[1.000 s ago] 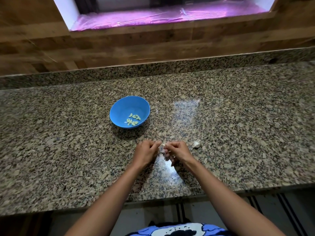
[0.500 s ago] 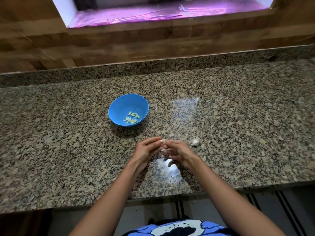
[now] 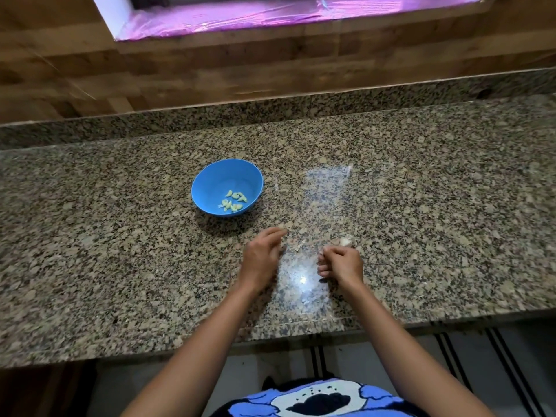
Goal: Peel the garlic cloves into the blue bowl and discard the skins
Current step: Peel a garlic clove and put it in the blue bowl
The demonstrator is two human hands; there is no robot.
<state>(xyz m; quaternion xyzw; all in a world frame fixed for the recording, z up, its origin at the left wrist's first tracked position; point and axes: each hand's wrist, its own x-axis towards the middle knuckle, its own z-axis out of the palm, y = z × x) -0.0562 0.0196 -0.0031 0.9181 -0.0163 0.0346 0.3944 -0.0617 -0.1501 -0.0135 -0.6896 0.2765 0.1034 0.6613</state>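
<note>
The left hand [image 3: 260, 257] stretches far-left toward the blue bowl [image 3: 210, 179], its fingers blurred; I cannot tell if they pinch anything. The right hand [image 3: 343, 263] curls loosely, its contents hidden, just beside a papery white garlic piece [image 3: 346, 241]. Pale peeled cloves [image 3: 233, 201] lie in the smooth round bowl on the speckled granite counter [image 3: 120, 236].

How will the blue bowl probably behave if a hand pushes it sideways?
The blue bowl looks plastic and holds only a few peeled cloves, so it is probably light. The granite counter is glossy, so it would likely slide easily. Its rounded wall narrows downward, so a high push might rock it.
</note>
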